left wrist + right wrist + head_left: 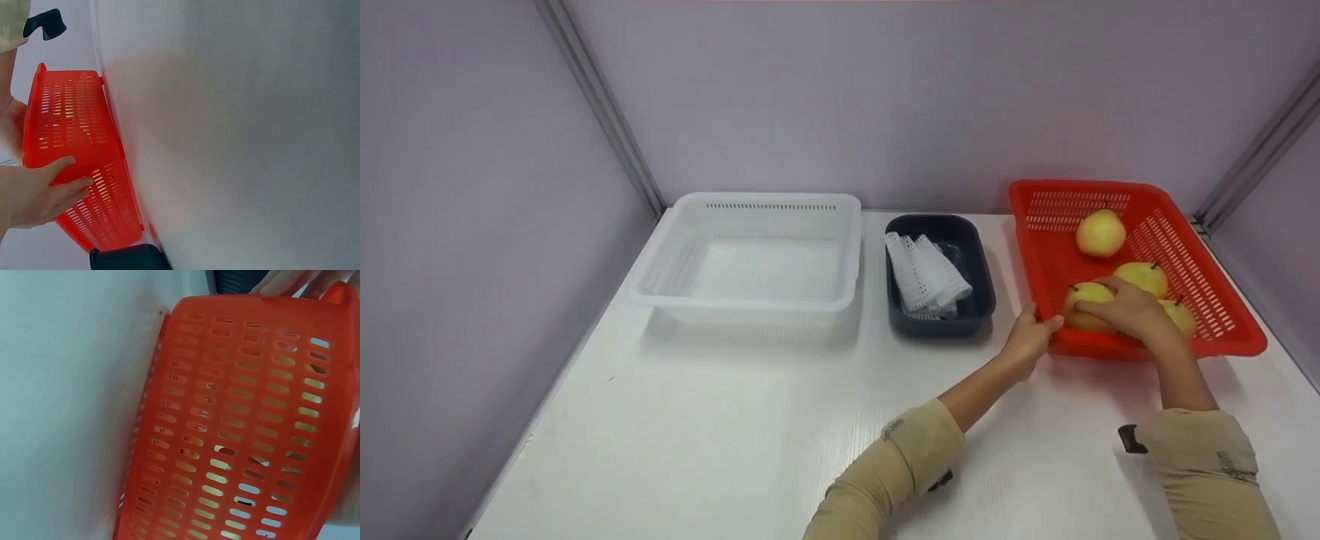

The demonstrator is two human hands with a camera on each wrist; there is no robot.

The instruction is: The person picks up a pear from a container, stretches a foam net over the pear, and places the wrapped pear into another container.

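Note:
A red plastic basket stands at the right with several round yellow pears in it. My right hand reaches over its near rim and grips the near-left pear, thumb and fingers around the fruit. At the basket's near-left corner, my left hand holds the wall by the rim. In the left wrist view, the fingers lie against the basket's outer side. Two other pears sit close to the right hand, and another pear lies near the back wall. The right wrist view shows mostly the slotted basket wall.
Left of the red basket, a dark blue tray holds white foam net sleeves. Farther left stands a white basket. Grey panels enclose the white table at the back and sides.

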